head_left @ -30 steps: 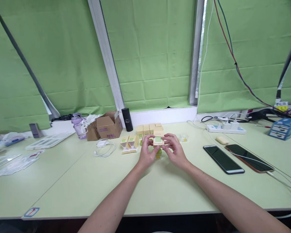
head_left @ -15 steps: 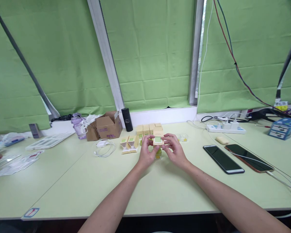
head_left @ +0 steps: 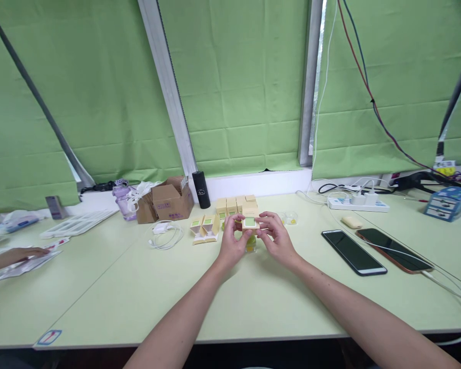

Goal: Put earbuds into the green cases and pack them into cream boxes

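Note:
Between both sets of fingertips is a small tan cardboard box [head_left: 250,230] with a green square on its face and a raised flap behind. My left hand [head_left: 231,246] grips its left side, and my right hand [head_left: 280,243] has its right side, thumbs toward me. Just below the box shows a small clear container [head_left: 250,246] with yellow-green contents, partly hidden. Left of my hands lie partly folded tan boxes [head_left: 205,237] with green squares. Behind stand several similar small boxes [head_left: 231,203]. Beyond my right hand sit clear round containers [head_left: 291,219] with bits of yellow.
Two phones [head_left: 353,252] and a power strip [head_left: 359,205] lie to the right, with a white cable trailing to the table edge. A brown carton [head_left: 172,201], a black cylinder [head_left: 202,190] and a coiled white cable [head_left: 167,236] stand left. Another person's hand [head_left: 28,253] touches packets [head_left: 42,261].
The other person's hand at the far left has reached further in over the white packets. My own hands and the box have hardly moved.

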Demonstrator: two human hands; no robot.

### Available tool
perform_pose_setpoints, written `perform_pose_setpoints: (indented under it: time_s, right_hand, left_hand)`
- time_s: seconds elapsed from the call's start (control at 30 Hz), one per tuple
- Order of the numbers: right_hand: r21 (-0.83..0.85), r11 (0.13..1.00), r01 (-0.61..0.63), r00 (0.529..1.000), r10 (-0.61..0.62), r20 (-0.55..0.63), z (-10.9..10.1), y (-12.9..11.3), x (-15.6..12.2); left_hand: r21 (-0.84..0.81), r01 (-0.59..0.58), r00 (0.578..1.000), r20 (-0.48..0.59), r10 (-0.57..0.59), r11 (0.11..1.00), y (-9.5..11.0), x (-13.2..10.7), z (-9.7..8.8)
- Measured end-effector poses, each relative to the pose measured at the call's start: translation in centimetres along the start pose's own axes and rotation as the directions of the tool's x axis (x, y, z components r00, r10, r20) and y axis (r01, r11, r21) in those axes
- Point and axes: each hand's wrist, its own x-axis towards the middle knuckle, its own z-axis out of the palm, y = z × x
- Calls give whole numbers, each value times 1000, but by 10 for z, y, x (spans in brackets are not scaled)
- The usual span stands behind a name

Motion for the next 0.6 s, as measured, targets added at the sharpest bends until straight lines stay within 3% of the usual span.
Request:
perform_pose_setpoints:
  time_s: [0.4,0.6]
  right_hand:
    - [85,996,1,1000,-3,25,0,4,2]
    - [16,1000,24,998,-25,53,-1,4,2]
  left_hand:
    - [-77,-49,993,100,57,996,2,-2,-8]
    - [87,-140,989,55,135,986,4,-2,-6]
